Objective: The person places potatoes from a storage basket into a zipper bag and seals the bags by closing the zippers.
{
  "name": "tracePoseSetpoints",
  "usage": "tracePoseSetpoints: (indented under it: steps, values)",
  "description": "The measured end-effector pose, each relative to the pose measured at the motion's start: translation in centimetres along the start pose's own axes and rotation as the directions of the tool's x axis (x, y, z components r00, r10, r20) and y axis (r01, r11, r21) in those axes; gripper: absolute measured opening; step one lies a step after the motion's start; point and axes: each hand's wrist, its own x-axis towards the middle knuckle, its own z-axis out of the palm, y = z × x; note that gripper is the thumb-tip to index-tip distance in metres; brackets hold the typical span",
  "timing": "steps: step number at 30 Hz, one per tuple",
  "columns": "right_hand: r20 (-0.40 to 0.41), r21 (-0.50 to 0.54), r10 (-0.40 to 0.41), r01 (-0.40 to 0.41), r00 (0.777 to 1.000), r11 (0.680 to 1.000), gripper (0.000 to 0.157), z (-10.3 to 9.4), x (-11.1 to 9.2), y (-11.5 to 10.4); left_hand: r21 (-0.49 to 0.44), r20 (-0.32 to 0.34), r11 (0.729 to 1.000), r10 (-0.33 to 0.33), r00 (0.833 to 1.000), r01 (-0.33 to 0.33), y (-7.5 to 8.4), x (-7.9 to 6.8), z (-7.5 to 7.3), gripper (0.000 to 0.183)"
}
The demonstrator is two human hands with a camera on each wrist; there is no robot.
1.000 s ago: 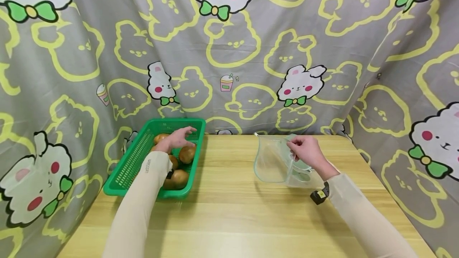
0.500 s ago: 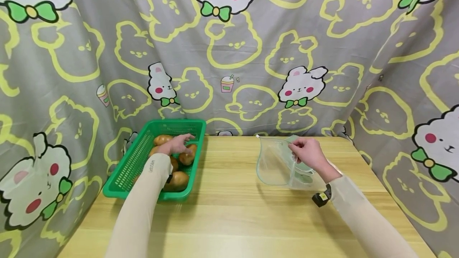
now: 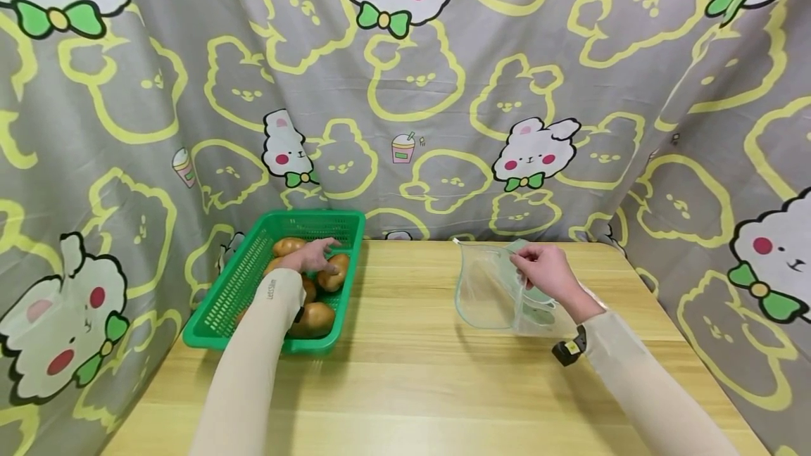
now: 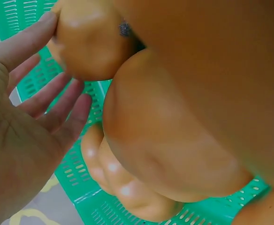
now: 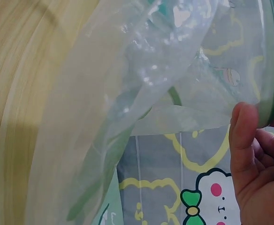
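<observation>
In the head view my left hand [image 3: 312,256] reaches into the green basket [image 3: 218,342]. Its spread fingers are at a glossy, brown, rounded vegetable or fruit [image 3: 334,274] by the right wall. The left wrist view shows the thumb [image 4: 31,40] touching the side of this brown vegetable [image 4: 92,42], which has a small dark spot; the other fingers are stretched out and not closed round it. My right hand [image 3: 546,269] pinches the green-edged rim of a clear plastic bag [image 3: 484,287]. The bag's mouth gapes toward the left; part of its far side lies behind the hand.
Several more brown vegetables [image 3: 312,320] lie in the basket, some hidden under the left forearm. Both basket and bag are on a light wooden table [image 3: 405,371]. A patterned grey curtain [image 3: 431,111] hangs along the back and both sides.
My left hand has come down toward the brown vegetable at the basket's right wall, its thumb now against it. The right hand and bag have barely shifted.
</observation>
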Motion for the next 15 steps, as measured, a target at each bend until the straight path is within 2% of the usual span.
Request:
tracePoseSetpoints:
  steps: [3, 4, 8, 15]
  values:
    - [0.001, 0.001, 0.003, -0.003, 1.0, 1.0, 0.021, 0.0, -0.1, 0.1, -0.03, 0.029, 0.999, -0.044, 0.999, 0.045, 0.5, -0.4, 0.1, 0.069]
    - [0.001, 0.004, 0.004, -0.004, 1.0, 1.0, 0.021, 0.0, -0.1, 0.1, -0.031, 0.042, 0.996, -0.079, 0.996, 0.08, 1.1, -0.6, 0.1, 0.069]
    - [0.007, 0.015, 0.006, -0.007, 1.0, 1.0, 0.022, -0.1, -0.2, 0.2, -0.014, 0.065, 0.996, -0.086, 0.994, 0.087, 1.2, -0.9, 0.3, 0.068]
    - [0.009, 0.01, 0.012, -0.012, 1.0, 1.0, 0.021, -0.2, -0.3, 0.0, 0.016, 0.098, 0.996, -0.094, 0.991, 0.093, 0.2, -1.1, 0.4, 0.07]
